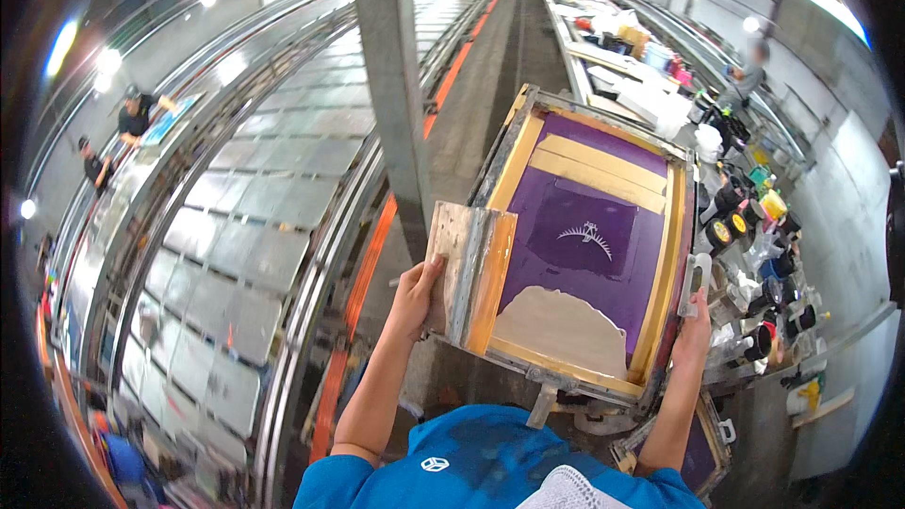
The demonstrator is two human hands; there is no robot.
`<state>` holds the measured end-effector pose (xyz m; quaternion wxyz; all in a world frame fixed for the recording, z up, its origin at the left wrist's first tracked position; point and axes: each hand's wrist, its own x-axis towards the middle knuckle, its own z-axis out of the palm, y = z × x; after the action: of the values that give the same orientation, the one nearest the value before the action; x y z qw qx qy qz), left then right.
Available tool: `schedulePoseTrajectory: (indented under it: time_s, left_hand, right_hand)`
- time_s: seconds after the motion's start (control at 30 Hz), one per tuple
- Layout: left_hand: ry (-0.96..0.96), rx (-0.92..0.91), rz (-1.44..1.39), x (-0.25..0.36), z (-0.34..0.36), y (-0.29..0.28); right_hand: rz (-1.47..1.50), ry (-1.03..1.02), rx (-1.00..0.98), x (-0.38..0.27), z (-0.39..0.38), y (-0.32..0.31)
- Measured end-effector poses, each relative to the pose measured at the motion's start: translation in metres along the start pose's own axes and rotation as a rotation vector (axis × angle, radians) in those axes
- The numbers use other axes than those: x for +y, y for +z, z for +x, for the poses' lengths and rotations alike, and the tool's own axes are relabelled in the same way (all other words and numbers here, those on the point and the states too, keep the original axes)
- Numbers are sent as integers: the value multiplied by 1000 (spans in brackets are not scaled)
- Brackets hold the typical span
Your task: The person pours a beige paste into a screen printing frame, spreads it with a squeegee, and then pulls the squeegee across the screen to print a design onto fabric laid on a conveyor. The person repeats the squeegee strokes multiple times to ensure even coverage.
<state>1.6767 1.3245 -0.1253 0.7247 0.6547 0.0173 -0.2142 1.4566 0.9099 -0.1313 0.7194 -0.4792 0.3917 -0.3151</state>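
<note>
A screen printing frame (603, 320) is in front of me, with purple mesh, tan tape strips, a small white design and a pale beige patch along its lower part. My left hand (419, 297) is closed on a wooden squeegee (451, 273) with a metal strip and an orange edge, lying over the frame's left side. My right hand (691, 330) is closed on the pale handle (699, 273) at the frame's right side. Behind my right forearm, part of another purple screen (699, 452) sits lower down.
Long rails and metal printing tables (245, 264) run at left, where two people (137, 118) work. A steel post (386, 66) rises just left of the frame. Many ink tubs (721, 231) crowd the right side; another person (754, 75) stands beyond them. An aisle (504, 28) runs ahead.
</note>
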Motion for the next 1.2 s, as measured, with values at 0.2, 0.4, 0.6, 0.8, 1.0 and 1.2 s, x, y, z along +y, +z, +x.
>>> schedulePoseTrajectory:
  time_s: [0.2, 0.4, 0.6, 0.8, 1.0, 1.2]
  left_hand:
    - [-41, -134, -15, 29, 156, 20]
    - [-96, -204, -110, 14, 325, 57]
    - [-80, -136, -120, 13, 519, 112]
    - [5, 62, -112, 41, 709, 129]
    - [-18, 260, -87, 42, 860, 114]
    - [33, 436, -37, 52, 1062, 104]
  right_hand:
    - [63, -28, 110, 5, 72, 79]
    - [66, -117, 244, 31, 185, 140]
    - [148, -52, 243, 47, 381, 215]
    - [28, 143, -136, 65, 566, 348]
    - [-96, 179, 13, 145, 724, 493]
    - [-155, 226, -20, 200, 904, 645]
